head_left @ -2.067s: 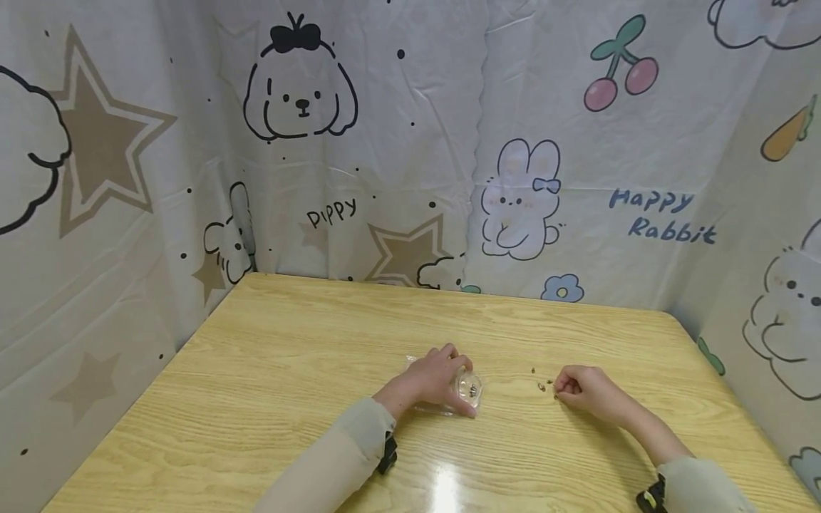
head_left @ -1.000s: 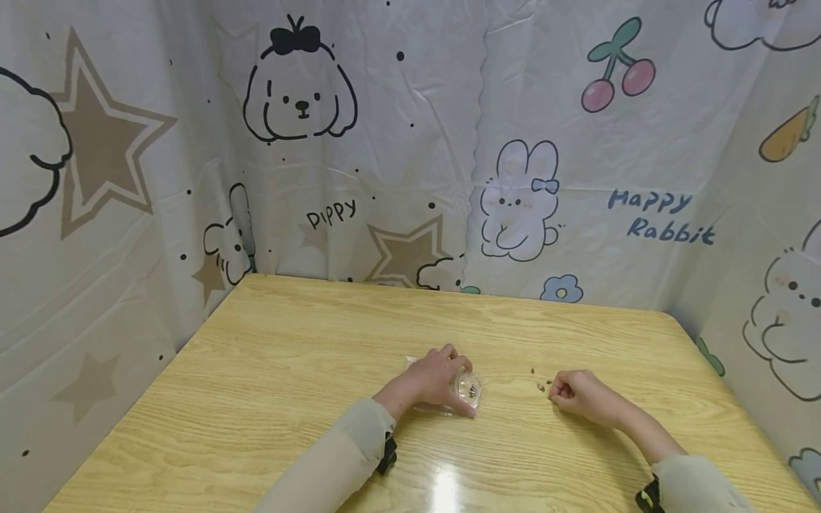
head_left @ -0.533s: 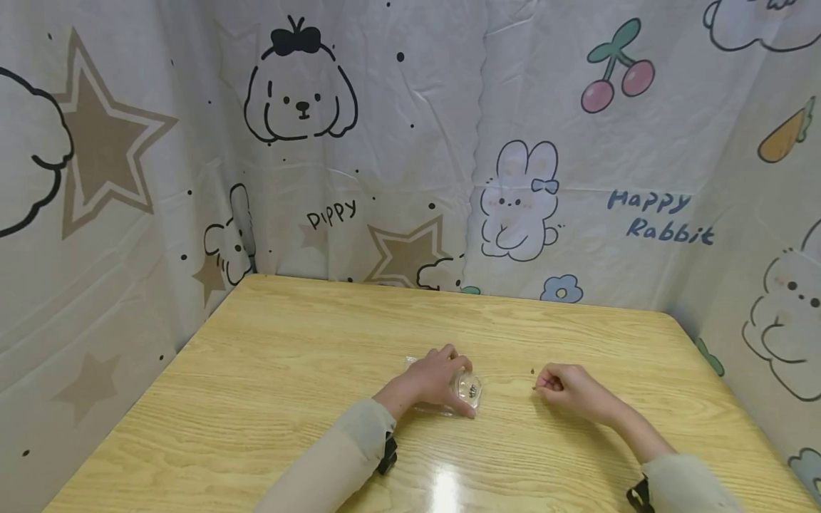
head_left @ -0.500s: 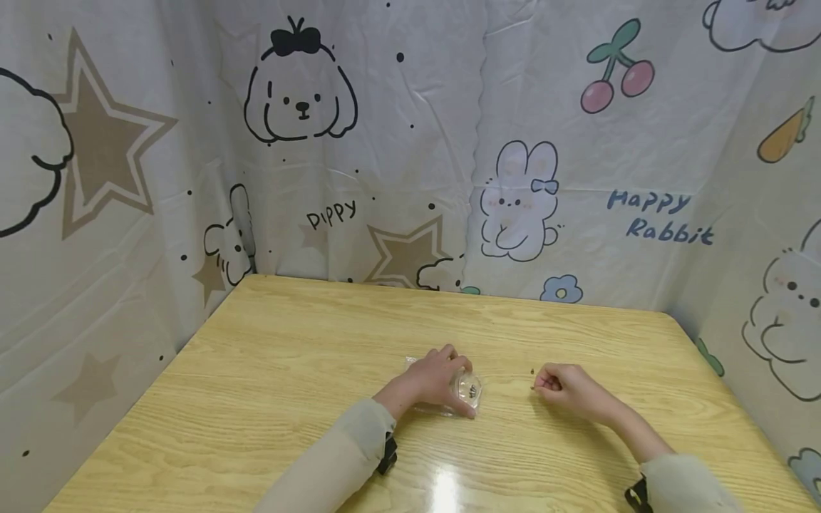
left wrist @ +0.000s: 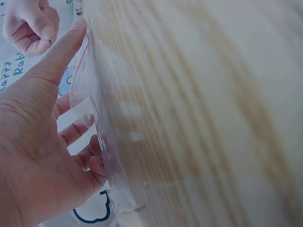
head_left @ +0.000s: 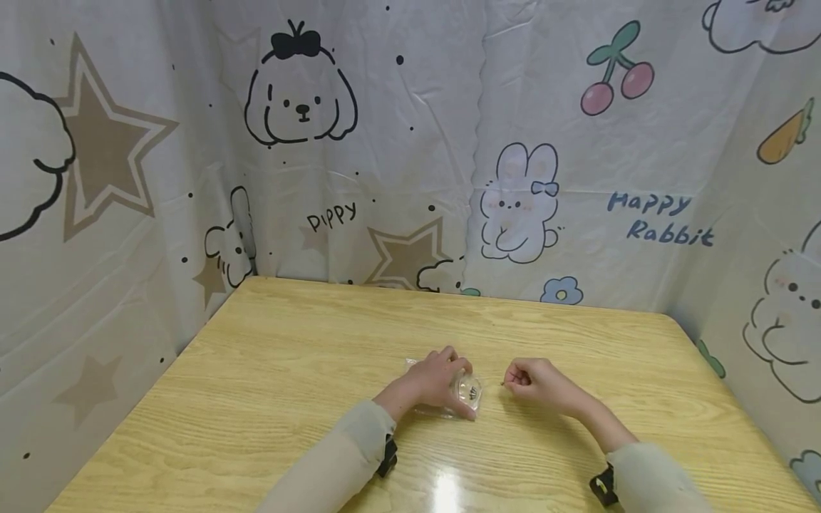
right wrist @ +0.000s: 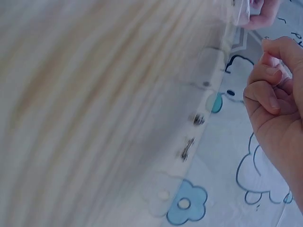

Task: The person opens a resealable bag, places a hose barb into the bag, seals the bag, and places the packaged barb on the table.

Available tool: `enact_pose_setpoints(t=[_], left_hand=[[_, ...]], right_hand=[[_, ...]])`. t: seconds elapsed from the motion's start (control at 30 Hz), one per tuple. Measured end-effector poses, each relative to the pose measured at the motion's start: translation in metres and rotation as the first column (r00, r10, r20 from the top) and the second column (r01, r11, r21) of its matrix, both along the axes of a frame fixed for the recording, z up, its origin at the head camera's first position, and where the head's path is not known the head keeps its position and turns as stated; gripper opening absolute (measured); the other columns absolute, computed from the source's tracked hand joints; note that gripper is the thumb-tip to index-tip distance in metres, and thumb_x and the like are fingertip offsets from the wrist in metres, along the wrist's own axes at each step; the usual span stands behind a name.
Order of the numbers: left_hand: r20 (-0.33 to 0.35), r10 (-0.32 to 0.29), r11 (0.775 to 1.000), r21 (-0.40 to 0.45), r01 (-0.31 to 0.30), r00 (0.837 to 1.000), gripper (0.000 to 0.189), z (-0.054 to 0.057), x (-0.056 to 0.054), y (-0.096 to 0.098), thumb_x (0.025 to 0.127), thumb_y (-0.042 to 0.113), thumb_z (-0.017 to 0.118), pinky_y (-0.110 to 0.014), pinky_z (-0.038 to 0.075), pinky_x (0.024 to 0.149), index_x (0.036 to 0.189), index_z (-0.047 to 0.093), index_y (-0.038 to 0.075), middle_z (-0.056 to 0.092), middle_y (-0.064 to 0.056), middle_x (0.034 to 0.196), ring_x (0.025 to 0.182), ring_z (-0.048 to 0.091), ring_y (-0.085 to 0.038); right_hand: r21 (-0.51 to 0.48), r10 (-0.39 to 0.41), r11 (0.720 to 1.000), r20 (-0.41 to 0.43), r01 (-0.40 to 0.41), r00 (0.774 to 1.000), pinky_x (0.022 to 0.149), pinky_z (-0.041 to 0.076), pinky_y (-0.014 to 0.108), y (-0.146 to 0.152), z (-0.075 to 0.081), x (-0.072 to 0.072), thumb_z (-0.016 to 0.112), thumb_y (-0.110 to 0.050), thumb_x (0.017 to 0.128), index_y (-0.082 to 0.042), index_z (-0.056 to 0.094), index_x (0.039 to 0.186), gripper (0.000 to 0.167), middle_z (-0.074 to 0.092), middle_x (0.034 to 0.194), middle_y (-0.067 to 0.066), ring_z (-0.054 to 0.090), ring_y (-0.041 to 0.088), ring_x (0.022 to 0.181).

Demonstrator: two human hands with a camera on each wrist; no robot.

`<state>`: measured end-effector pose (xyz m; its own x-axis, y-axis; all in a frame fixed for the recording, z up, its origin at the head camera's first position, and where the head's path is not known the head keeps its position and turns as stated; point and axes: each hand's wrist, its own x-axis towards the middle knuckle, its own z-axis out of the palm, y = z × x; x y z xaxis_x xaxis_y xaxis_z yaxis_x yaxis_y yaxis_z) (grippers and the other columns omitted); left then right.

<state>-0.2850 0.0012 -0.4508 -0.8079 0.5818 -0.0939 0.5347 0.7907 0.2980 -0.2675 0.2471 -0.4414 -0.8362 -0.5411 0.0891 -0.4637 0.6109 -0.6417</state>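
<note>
A clear plastic zip bag (head_left: 466,386) lies on the table, with several tiny dark pieces (head_left: 473,392) visible in it. My left hand (head_left: 432,381) holds the bag at its mouth, the thumb along one side and bent fingers on the other. In the left wrist view a red zip line runs along the bag's edge. Just right of the bag, my right hand (head_left: 539,385) pinches a tiny dark piece (left wrist: 49,42) between thumb and forefinger; its exact kind is too small to tell. The other right fingers are curled into the palm.
In the right wrist view, a small dark piece (right wrist: 198,119) and a longer one (right wrist: 187,149) lie on the wooden table (head_left: 308,342). A patterned cloth (head_left: 398,142) hangs behind the table and at both sides.
My right hand picked among the tiny pieces on the right, then moved left with one of them to just beside the bag. The left hand and the bag have stayed put.
</note>
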Motion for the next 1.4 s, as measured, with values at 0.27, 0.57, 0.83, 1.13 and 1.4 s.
enact_pose_setpoints(t=[0.27,0.57,0.83,1.13,1.4], left_hand=[[-0.004,-0.005,1.000,0.005,0.005,1.000,0.075,0.000,0.001,-0.001,0.068,0.068,0.077,-0.030,0.048,0.074,0.128,0.053,0.029,0.047,0.003,0.124,0.104,0.048,-0.017],[-0.006,-0.007,1.000,0.002,0.007,1.000,0.079,-0.001,0.001,-0.001,0.068,0.067,0.077,-0.029,0.047,0.072,0.133,0.052,0.029,0.047,0.003,0.121,0.100,0.047,-0.016],[-0.004,-0.007,1.000,0.002,0.007,1.000,0.080,0.000,0.001,-0.001,0.068,0.067,0.077,-0.027,0.046,0.073,0.134,0.052,0.028,0.047,0.003,0.121,0.098,0.045,-0.015],[-0.002,0.001,1.000,-0.001,-0.001,1.000,0.075,-0.001,0.000,-0.001,0.067,0.068,0.077,-0.028,0.047,0.075,0.127,0.053,0.030,0.047,0.003,0.122,0.101,0.047,-0.015],[-0.003,0.002,1.000,-0.006,-0.002,1.000,0.075,0.000,0.001,0.001,0.067,0.067,0.078,-0.030,0.048,0.079,0.128,0.053,0.030,0.047,0.003,0.126,0.105,0.048,-0.017]], right_hand=[[0.007,0.065,0.998,-0.019,-0.065,0.998,0.059,0.043,0.017,-0.026,0.000,-0.007,0.064,-0.003,0.089,-0.005,0.064,0.085,0.005,0.059,0.074,-0.001,0.047,-0.002,0.066],[0.031,0.125,0.992,-0.005,-0.125,0.992,0.059,0.043,0.017,-0.047,-0.003,-0.009,0.063,-0.001,0.090,-0.003,0.064,0.085,0.004,0.058,0.073,-0.001,0.046,-0.002,0.065],[0.046,0.134,0.990,-0.016,-0.134,0.991,0.058,0.044,0.017,-0.050,-0.003,-0.008,0.064,0.000,0.089,-0.003,0.064,0.083,0.007,0.060,0.071,-0.001,0.046,-0.002,0.064],[0.054,0.028,0.998,-0.056,-0.025,0.998,0.060,0.044,0.018,-0.028,-0.002,-0.006,0.065,-0.003,0.089,-0.005,0.065,0.084,0.005,0.061,0.074,-0.001,0.047,-0.002,0.066],[0.075,-0.064,0.995,-0.055,0.068,0.996,0.059,0.041,0.019,0.001,-0.003,0.000,0.062,-0.004,0.091,-0.006,0.064,0.084,0.007,0.056,0.074,-0.003,0.044,-0.001,0.066]])
